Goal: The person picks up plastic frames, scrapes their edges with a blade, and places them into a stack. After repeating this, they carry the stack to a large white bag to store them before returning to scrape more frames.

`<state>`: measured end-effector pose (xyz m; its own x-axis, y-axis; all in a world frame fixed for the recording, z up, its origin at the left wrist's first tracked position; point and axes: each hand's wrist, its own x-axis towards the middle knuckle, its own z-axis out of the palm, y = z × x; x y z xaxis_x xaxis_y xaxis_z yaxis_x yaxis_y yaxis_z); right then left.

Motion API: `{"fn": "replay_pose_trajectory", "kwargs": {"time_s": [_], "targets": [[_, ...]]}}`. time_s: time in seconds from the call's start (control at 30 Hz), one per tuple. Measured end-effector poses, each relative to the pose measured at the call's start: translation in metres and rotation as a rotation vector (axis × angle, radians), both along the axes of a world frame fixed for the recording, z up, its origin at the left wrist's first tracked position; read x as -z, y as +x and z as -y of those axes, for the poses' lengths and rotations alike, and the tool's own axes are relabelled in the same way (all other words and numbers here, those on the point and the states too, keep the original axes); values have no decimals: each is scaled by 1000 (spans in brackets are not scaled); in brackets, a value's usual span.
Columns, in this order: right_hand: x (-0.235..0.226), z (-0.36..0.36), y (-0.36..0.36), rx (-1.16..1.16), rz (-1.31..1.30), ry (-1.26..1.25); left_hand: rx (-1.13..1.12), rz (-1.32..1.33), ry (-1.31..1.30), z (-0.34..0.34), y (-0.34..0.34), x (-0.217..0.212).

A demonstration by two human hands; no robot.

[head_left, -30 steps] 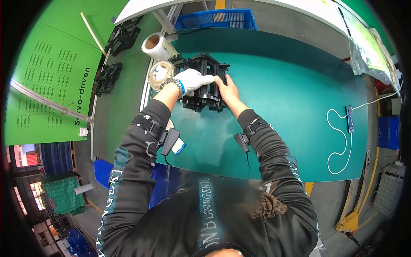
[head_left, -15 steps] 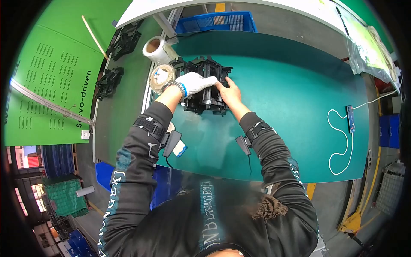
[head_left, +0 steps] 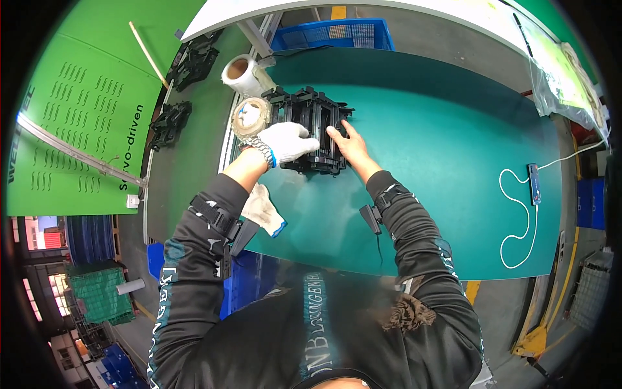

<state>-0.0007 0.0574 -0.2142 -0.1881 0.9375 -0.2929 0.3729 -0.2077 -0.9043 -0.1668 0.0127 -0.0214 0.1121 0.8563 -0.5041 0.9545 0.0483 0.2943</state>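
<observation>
A row of black plastic frame parts stands close together at the left side of the green table. My left hand, in a white knitted glove, lies over the near left part of the row, its fingers bent against it. Bare, my right hand grips the row's right end, thumb on the near face and fingers along the side. How far the left fingertips reach between the parts is hidden. A loose white glove with a blue cuff edge lies near my left forearm.
Left of the parts are a tape roll and a clear film roll. More black parts sit beyond, beside a green machine panel. A phone with a white cable lies right. A blue crate stands behind the table.
My left hand has moved down toward the near side of the parts, away from my right fingers. The loose glove shows more fully. My right hand stays at the row's right end.
</observation>
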Motion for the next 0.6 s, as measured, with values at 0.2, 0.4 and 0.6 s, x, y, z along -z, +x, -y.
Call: {"fn": "replay_pose_trajectory", "kwargs": {"time_s": [0.2,0.4,0.6], "targets": [[10,9,11,55,-222,32,-193,269,248,59,-13,-19],[36,83,107,159,-196,58,-71,-144,219,190,-57,81],[21,185,242,242,477,425,-964,574,-211,279,-83,57]]}}
